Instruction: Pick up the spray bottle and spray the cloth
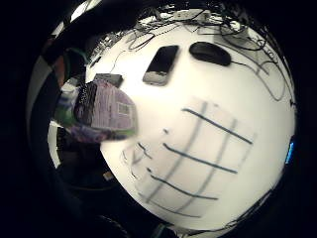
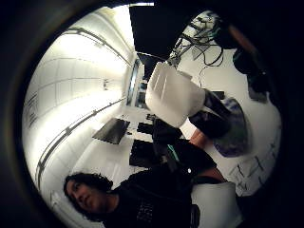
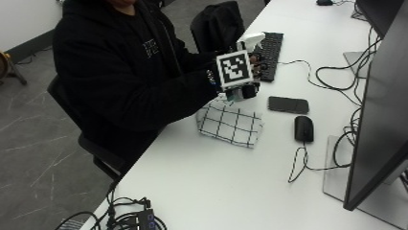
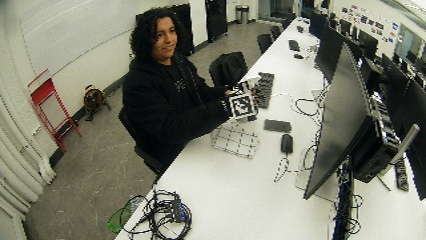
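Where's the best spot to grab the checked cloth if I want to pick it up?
I'd pinch the cloth by its corner nearest the table's front edge, coming from above. It lies flat on the table, so only edges and corners can lift, and that side keeps away from the phone and mouse.

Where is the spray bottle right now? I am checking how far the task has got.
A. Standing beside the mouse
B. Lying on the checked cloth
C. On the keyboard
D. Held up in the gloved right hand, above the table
D: the right hand holds the spray bottle raised off the table, above the checked cloth lying flat near the table's edge.
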Motion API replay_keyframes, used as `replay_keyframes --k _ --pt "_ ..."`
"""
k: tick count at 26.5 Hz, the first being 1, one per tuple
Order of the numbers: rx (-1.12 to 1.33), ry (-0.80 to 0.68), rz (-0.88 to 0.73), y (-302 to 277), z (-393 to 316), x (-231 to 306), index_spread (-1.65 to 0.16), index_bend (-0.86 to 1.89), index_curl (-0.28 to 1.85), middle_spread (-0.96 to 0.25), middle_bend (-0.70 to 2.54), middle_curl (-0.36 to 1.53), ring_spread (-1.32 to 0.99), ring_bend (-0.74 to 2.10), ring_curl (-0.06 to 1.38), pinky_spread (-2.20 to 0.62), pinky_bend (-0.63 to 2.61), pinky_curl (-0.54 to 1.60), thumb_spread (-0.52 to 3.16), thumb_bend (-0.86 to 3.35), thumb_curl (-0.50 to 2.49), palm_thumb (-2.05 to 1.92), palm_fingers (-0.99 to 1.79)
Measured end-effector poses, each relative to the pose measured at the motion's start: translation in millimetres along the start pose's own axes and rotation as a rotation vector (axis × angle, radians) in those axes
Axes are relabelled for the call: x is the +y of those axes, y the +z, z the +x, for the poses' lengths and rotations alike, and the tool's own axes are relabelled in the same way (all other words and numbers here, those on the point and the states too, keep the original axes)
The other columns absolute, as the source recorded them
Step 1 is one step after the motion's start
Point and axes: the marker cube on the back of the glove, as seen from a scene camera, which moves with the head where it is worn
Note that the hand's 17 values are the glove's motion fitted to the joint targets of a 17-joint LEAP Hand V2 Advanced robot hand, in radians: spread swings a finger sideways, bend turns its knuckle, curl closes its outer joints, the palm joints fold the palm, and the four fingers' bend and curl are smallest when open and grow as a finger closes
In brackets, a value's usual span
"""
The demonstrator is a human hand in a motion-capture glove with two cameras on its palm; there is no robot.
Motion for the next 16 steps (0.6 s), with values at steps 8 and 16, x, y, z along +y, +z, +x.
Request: replay_keyframes --k 8,16 --pt "0.573 0.123 -0.036 -56.7 20.1 46.9 -0.36 0.11 0.31 -0.11 0.25 0.43 -0.14 0.53 0.40 0.11 0.35 0.37 0.90 -0.06 0.47 0.52 0.47" --pt "0.704 0.130 -0.132 -58.6 17.1 107.4 -0.38 0.13 0.29 -0.09 0.18 0.39 -0.11 0.44 0.36 0.19 0.35 0.34 0.94 -0.05 0.41 0.42 0.36"
